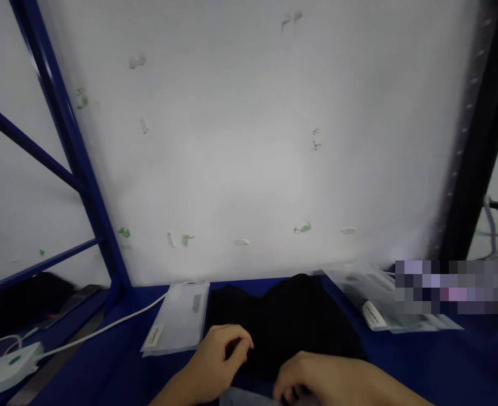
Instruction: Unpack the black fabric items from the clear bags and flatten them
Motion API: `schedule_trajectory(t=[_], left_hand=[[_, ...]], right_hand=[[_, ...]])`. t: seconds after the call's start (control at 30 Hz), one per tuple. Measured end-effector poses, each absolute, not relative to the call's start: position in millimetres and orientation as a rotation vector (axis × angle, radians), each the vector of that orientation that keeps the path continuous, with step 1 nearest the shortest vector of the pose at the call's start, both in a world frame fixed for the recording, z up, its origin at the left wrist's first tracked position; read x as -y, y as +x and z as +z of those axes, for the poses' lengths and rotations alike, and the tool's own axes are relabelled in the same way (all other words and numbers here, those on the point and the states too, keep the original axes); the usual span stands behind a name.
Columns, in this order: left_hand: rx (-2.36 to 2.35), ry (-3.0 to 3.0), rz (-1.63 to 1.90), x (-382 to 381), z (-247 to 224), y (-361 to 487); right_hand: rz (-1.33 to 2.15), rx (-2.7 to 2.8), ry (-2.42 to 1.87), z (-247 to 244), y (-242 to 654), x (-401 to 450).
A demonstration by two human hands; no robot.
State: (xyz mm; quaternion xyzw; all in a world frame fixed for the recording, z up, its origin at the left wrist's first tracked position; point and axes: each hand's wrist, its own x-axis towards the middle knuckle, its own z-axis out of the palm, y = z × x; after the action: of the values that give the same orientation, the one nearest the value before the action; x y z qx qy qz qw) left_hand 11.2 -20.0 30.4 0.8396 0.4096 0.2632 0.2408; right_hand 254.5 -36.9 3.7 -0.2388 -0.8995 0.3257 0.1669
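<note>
A black folded garment (287,316) lies on the blue table (443,361) at the bottom centre. My left hand (221,352) rests on its near left edge with the fingers curled into the cloth. My right hand (320,378) lies on its near right part, fingers bent down onto the fabric at the picture's lower edge. A grey strip shows just below the hands, cut off by the frame. Whether either hand truly pinches the cloth is hard to tell.
A stack of clear plastic bags with labels (179,324) lies left of the garment. More clear bags (379,301) lie at the right. A white power strip (4,369) with a cable sits at far left. Blue rack posts (78,158) and a white wall panel stand behind.
</note>
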Motion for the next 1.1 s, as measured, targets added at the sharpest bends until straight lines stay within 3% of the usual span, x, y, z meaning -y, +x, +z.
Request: schedule_trajectory(t=[0.13,0.43,0.53,0.67,0.8,0.93,1.1], left_hand=[[-1.062,2.359,0.579,26,35,11],[-1.062,2.05,0.21,40,52,15],[-0.978,1.92,0.356,37,49,16],[-0.887,1.721,0.819,25,35,13],[-0.946,1.556,1.126,14,24,11],[-0.906,1.482,1.181,12,20,13],[-0.828,1.508,1.075,13,19,11]], right_hand=[[0.89,2.538,-0.621,15,257,40],[0.126,2.296,-0.614,25,253,41],[-0.083,2.101,-0.666,19,254,41],[-0.261,1.792,-0.797,14,265,38],[-0.314,2.038,-0.691,19,268,41],[-0.446,2.33,-0.486,24,255,47],[-0.572,2.273,-0.353,26,251,51]])
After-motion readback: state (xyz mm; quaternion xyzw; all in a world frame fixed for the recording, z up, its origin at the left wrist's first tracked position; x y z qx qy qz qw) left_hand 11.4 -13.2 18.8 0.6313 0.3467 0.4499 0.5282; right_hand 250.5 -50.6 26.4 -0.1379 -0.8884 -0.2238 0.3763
